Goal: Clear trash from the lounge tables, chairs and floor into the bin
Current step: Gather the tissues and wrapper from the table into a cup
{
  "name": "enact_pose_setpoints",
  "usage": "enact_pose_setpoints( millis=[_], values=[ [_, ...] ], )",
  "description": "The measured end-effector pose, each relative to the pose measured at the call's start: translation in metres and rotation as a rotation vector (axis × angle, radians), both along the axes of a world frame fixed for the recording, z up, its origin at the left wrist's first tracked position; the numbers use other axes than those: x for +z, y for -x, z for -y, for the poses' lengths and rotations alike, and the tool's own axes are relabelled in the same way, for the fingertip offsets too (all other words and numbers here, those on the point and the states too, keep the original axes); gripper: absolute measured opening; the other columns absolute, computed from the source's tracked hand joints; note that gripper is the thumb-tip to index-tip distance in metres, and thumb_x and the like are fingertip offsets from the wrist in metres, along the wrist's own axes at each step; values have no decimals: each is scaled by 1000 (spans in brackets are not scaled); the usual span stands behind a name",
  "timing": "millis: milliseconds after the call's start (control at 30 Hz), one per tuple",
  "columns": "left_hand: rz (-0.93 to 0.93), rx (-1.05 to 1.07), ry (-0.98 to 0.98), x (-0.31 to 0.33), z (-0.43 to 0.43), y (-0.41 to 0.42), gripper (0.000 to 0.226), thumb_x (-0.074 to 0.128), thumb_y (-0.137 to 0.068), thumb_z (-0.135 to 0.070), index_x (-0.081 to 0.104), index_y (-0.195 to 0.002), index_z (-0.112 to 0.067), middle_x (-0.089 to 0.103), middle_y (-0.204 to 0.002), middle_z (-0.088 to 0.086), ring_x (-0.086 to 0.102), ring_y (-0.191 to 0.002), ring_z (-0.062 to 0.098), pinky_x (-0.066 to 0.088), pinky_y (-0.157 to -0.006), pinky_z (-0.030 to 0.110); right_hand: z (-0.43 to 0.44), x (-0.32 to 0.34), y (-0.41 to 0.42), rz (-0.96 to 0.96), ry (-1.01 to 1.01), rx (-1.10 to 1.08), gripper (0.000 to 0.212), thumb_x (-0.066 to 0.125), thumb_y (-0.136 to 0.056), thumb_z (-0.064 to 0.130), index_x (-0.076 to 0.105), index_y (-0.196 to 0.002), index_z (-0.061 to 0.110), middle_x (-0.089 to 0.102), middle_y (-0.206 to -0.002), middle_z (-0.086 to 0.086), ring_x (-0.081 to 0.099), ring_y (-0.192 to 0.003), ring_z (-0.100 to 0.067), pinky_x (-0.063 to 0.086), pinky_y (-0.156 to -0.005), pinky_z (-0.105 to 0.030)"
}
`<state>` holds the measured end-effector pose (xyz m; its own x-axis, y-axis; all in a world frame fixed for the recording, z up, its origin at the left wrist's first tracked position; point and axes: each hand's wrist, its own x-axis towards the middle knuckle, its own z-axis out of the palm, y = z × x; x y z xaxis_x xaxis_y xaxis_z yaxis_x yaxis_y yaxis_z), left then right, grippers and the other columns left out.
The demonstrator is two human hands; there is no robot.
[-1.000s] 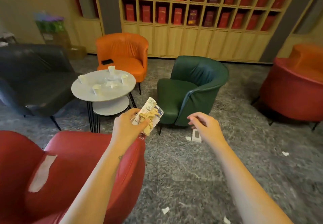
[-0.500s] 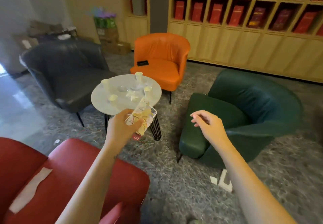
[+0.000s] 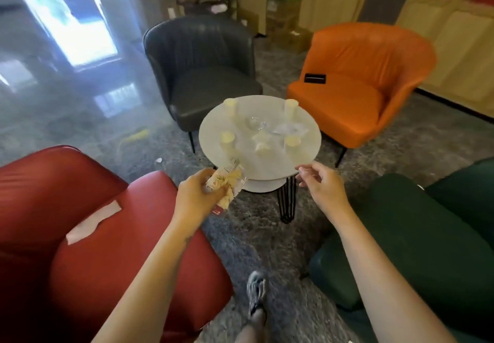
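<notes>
Left hand (image 3: 199, 195) grips crumpled wrappers (image 3: 227, 184), fingers curled round them, at the round table's (image 3: 304, 155) near edge. Right hand (image 3: 322, 184) empty, fingers loosely curled, at the same edge. Four paper cups (image 3: 227, 137) stand on the table.

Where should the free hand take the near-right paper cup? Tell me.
Round its side wall, from the near side: the cup stands upright, mouth up, and the right hand hovers open at that table edge; the left hand holds a wrapper.

Crumpled yellow-white wrappers (image 3: 227, 182) in left hand (image 3: 196, 198), pale cups (image 3: 227, 137) on table (image 3: 267, 167)
</notes>
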<state>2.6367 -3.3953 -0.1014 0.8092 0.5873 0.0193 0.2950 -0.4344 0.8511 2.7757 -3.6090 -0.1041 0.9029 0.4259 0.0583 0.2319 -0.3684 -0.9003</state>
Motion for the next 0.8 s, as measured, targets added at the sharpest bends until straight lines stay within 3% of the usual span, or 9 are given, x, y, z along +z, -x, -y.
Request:
enact_pose_setpoints(
  millis=[200,367,500,600,667,800],
  values=[
    [-1,84,71,-21,-46,-113,25,72,-78,-16,62,-99,-25,69,-85,5,67,-73,21,57,-67,44,-55,-26,-117,-24,67,54,12,52,-92,23,64,-94,20,67,-85,-1,63,-79,-15,48,-67,-21],
    [1,127,54,-23,-104,-204,25,70,-80,-14,61,-101,-23,66,-74,-3,62,-57,10,55,-53,30,-117,-32,-214,1,104,63,10,53,-92,23,63,-92,21,66,-82,3,62,-78,-14,46,-67,-20],
    [-5,156,109,-31,-139,-263,28,69,-80,-8,62,-106,-15,64,-92,12,66,-74,32,57,-60,47,-151,-53,-262,-51,136,95,12,53,-92,22,64,-96,17,66,-86,0,63,-82,-15,52,-76,-29],
    [-23,178,88,-40,-161,-304,29,70,-79,-7,62,-106,-14,55,-102,10,63,-80,30,57,-54,45,-164,-71,-296,-85,183,112,12,56,-91,21,65,-97,15,65,-87,2,63,-85,-15,53,-78,-32],
    [-47,184,75,-46,-176,-332,30,70,-79,-9,62,-107,-16,54,-103,7,63,-82,27,58,-53,40,-174,-83,-321,-90,214,121,10,57,-90,20,64,-95,16,65,-86,3,62,-82,-13,51,-74,-26],
    [-116,205,-35,-68,-214,-384,31,69,-79,-10,63,-109,-15,55,-96,1,61,-81,28,56,-65,46,-214,-117,-371,-112,235,130,8,60,-88,19,66,-94,17,67,-84,1,61,-77,-13,45,-69,-20]
  ],
)
